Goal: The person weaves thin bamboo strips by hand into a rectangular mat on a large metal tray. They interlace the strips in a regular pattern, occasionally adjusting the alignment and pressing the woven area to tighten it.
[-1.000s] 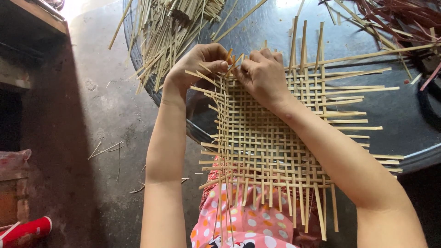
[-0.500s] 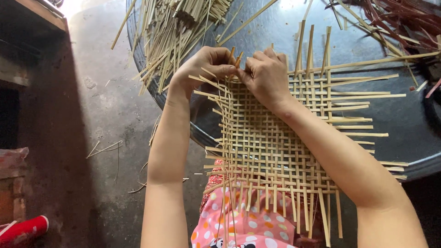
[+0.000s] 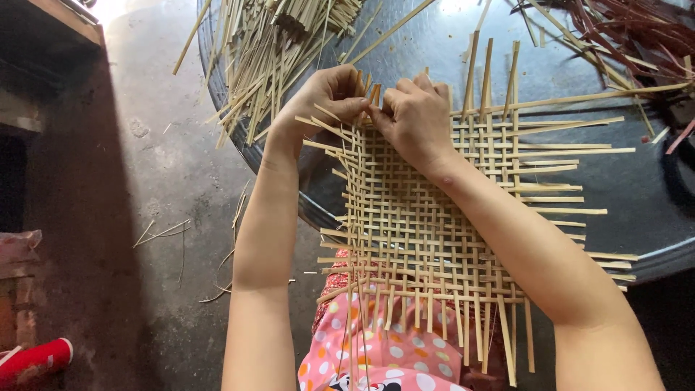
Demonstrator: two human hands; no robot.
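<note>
Mat (image 3: 427, 232) of woven bamboo strips is laid from lap onto round tabletop (image 3: 637, 217). Far-edge strip ends are pinched in both grips, left hand (image 3: 326, 98) and right hand (image 3: 416, 116). Risk: thin strips could snap if bent hard; loose weave could slip apart.

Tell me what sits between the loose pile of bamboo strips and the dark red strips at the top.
In the head view, bare dark round tabletop lies between the bamboo strip pile and the dark red strips, crossed only by one long loose strip.

Bare forearms, pink polka-dot garment (image 3: 391, 355) over lap
</note>
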